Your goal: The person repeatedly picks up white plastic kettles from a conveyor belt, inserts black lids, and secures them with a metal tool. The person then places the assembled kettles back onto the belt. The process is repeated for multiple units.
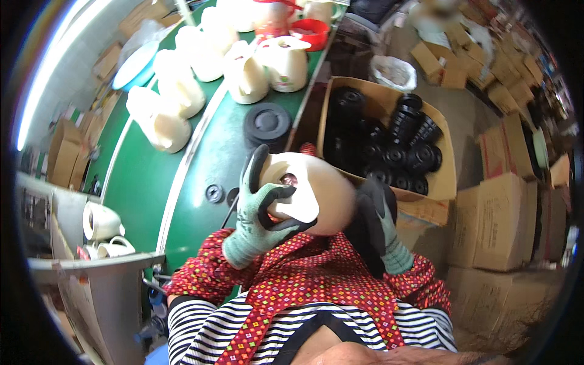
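Note:
A cream-white plastic jug body (334, 188) lies tilted on its side in front of my chest. My left hand (258, 210), in a green and black work glove, grips it at the handle and rim end, with fingers curled around the handle opening. Something shiny shows inside that opening. At the jug's other, blurred end is my right hand (383, 213), gloved the same way, its fingers bent. Dark shapes beside that hand merge with the glove, so what it holds cannot be made out. Beyond the jug, a stack of black round discs (267, 125) sits on the green bench.
Several white jugs (246, 76) stand along the green bench (146, 182), with a red basin (310, 33) behind. A small black ring (214, 193) lies nearer. At right, an open carton (451, 152) holds several black parts; stacked cartons (502, 222) stand beyond. More jugs (102, 221) sit at left.

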Tool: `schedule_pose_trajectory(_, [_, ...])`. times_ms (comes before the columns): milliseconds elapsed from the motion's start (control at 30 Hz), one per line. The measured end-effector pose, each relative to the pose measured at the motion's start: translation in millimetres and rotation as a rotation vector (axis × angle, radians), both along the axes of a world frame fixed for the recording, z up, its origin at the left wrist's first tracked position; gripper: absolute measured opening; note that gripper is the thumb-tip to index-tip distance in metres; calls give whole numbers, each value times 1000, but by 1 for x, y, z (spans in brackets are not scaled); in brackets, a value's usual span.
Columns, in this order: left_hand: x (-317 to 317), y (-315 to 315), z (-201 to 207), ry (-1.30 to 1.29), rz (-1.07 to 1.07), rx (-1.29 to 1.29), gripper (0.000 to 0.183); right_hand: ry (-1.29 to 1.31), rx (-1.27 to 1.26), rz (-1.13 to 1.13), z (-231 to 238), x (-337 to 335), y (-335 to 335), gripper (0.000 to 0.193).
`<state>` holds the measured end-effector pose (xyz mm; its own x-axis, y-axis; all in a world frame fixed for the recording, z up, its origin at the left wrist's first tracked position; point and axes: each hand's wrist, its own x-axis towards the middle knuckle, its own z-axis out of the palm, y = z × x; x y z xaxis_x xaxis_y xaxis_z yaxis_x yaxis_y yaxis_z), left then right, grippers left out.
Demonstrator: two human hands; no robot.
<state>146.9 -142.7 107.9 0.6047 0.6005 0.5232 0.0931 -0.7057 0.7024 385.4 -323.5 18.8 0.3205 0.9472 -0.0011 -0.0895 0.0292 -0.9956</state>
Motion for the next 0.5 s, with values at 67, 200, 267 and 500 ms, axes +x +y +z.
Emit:
schedule_pose_trajectory(67, [-3,-20,-17,-53,122,-134,55,210,-40,-116,-33,-6,-7,61])
schedule_pose_trajectory(200, [-19,-58,-31,85,-64,-212,71,-609,29,-354,-7,14,-10,45])
schedule_pose_trajectory(267, [-40,-46,-46,94,-347,-534,88,-123,-47,-558,-14,52,-13,34])
schedule_pose_trajectory(500, [-128,30,-135,852,373,25,113,-1077,46,-169,38,39,42,26])
